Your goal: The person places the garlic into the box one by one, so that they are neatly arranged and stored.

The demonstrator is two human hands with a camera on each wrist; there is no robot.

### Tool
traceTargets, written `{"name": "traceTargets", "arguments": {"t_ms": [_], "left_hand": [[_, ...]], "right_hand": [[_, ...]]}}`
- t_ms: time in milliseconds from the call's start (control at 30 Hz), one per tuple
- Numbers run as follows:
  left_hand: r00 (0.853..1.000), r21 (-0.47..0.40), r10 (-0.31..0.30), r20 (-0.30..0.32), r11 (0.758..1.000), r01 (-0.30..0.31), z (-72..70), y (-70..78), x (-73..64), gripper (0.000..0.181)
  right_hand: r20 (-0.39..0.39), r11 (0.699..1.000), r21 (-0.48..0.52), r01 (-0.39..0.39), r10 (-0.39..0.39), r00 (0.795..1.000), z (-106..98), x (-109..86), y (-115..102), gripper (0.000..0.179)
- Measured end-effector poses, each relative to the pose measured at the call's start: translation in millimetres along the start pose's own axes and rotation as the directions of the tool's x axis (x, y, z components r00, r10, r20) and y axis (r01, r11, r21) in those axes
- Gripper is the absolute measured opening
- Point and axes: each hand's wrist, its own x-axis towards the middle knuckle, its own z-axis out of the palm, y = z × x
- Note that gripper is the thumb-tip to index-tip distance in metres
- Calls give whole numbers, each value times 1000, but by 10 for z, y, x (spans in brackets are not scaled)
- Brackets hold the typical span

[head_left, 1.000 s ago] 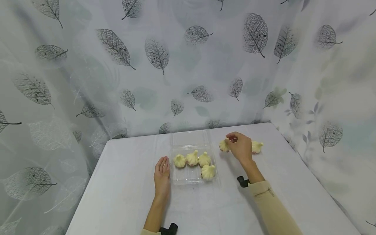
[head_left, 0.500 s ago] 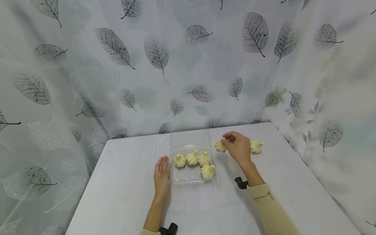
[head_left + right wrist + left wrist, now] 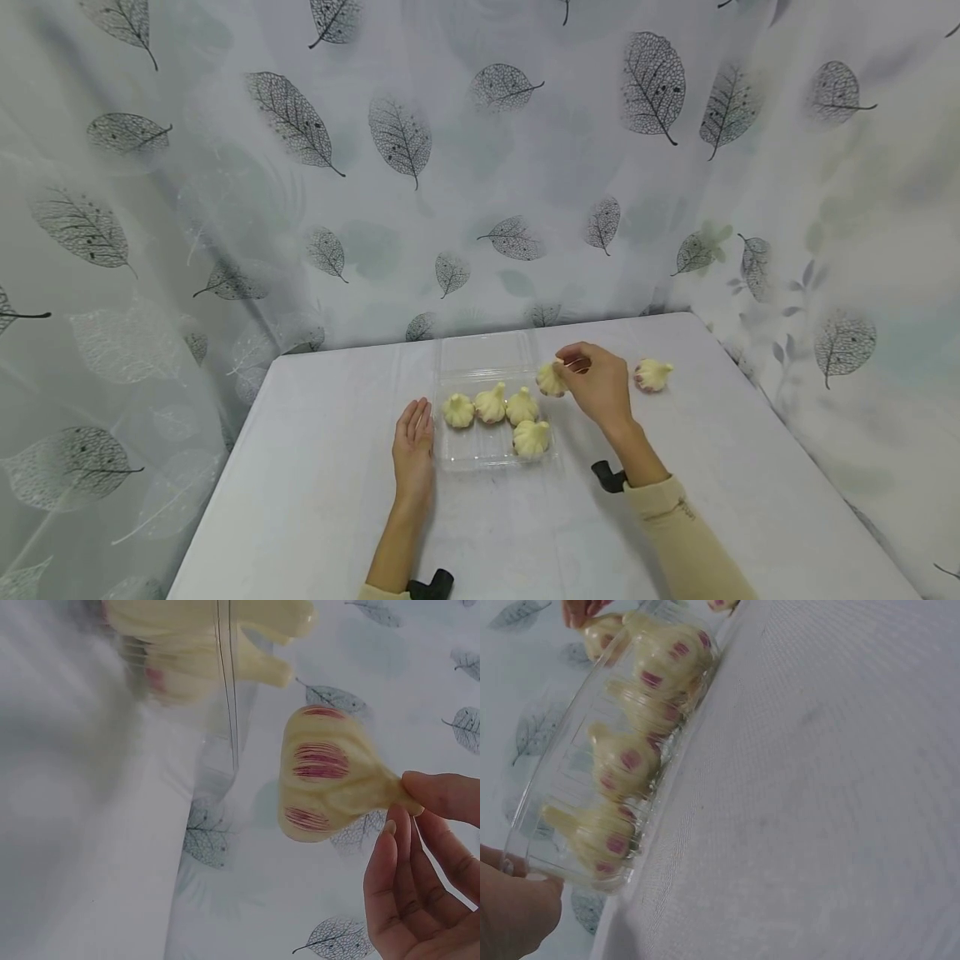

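A clear plastic clamshell box (image 3: 467, 450) lies opened out in the middle of the table, its lid (image 3: 486, 353) toward the back. Several garlic bulbs (image 3: 491, 403) sit inside it; the left wrist view shows purple patches on them (image 3: 628, 760). My left hand (image 3: 413, 450) rests along the box's left side with fingers straight, touching its edge. My right hand (image 3: 600, 387) pinches another garlic bulb (image 3: 322, 776) by its stem, thumb against fingertips. That bulb hangs in the air at the box's right rim. One more garlic bulb (image 3: 653, 375) lies on the table to the right.
A white cloth covers the table (image 3: 300, 475). Behind it and at both sides hangs a leaf-patterned curtain (image 3: 540, 175). Each wrist wears a black mount, such as the right one (image 3: 609, 477).
My right hand has carried the pinched bulb leftward, from beside the box to its right rim. The bulb at the right is now fully uncovered. My left hand has stayed in place.
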Motion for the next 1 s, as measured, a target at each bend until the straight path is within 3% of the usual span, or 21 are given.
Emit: {"name": "traceTargets", "arguments": {"t_ms": [1000], "left_hand": [[1000, -3, 3, 10, 1000, -3, -16, -11, -2, 52]], "right_hand": [[47, 998, 60, 23, -26, 999, 170, -166, -216, 15]]}}
